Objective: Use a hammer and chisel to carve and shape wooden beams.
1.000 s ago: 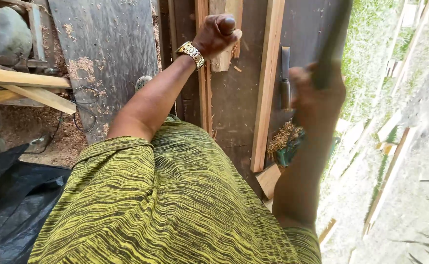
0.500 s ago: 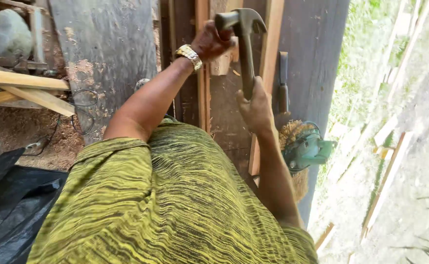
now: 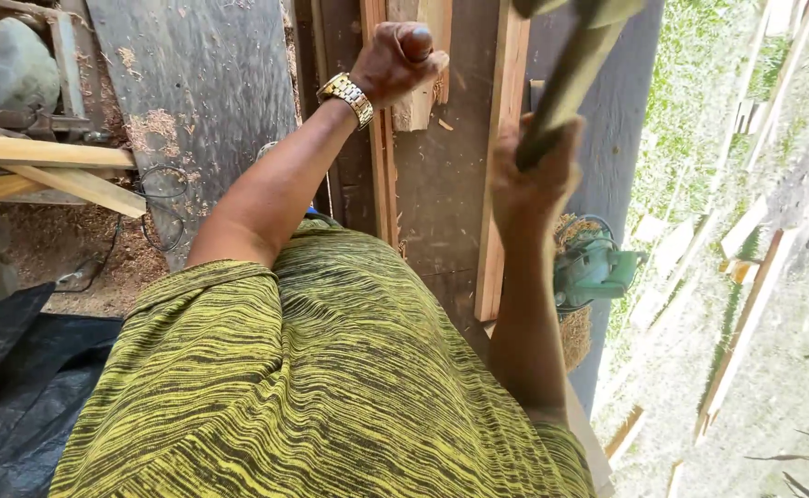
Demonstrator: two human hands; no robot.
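My left hand (image 3: 395, 60) is closed in a fist over the short pale wooden block (image 3: 416, 101), pinning it against the narrow reddish wooden strip (image 3: 381, 184) so, as I judge it, it cannot slip. My gold metal wristwatch (image 3: 347, 96) sits just below that fist. My right hand (image 3: 534, 180) is wrapped tight around the long olive-grey hammer handle (image 3: 566, 78), gripping low on it for leverage; the head runs out of the top of the frame, so I cannot see it. Both strips, this one and the longer pale wooden batten (image 3: 497, 184), lie on the dark weathered wooden table (image 3: 441, 203). A green power tool (image 3: 594, 267) rests near my right forearm, beside wood shavings.
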